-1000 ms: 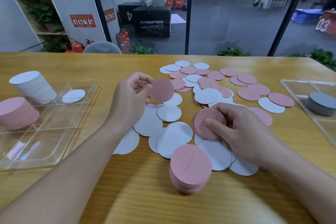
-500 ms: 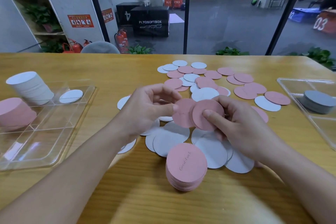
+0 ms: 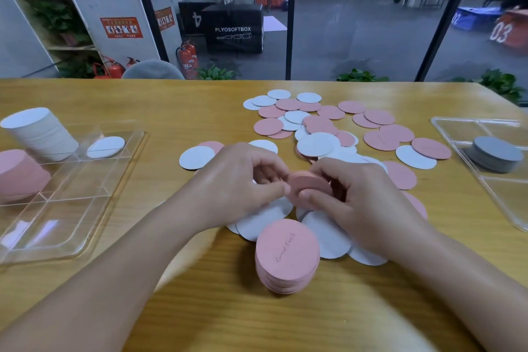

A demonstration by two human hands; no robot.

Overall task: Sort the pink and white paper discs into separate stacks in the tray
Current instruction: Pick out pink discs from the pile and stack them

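My left hand (image 3: 237, 183) and my right hand (image 3: 360, 197) meet over the table's middle and together pinch a small bunch of pink discs (image 3: 307, 186). Right below them a pink stack (image 3: 287, 256) stands on the table. Loose white discs (image 3: 328, 233) lie under my hands. Farther back spread several mixed pink and white discs (image 3: 317, 126). At the left, the clear tray (image 3: 71, 208) holds a tall white stack (image 3: 40, 131), a pink stack (image 3: 20, 174) and a single white disc (image 3: 106, 146).
A second clear tray (image 3: 485, 128) at the right edge holds a grey stack (image 3: 495, 153). The wooden table (image 3: 171, 111) ends at a glass wall behind.
My left hand brought its pink disc rightward to my right hand's pink disc; the two discs are now held together between both hands.
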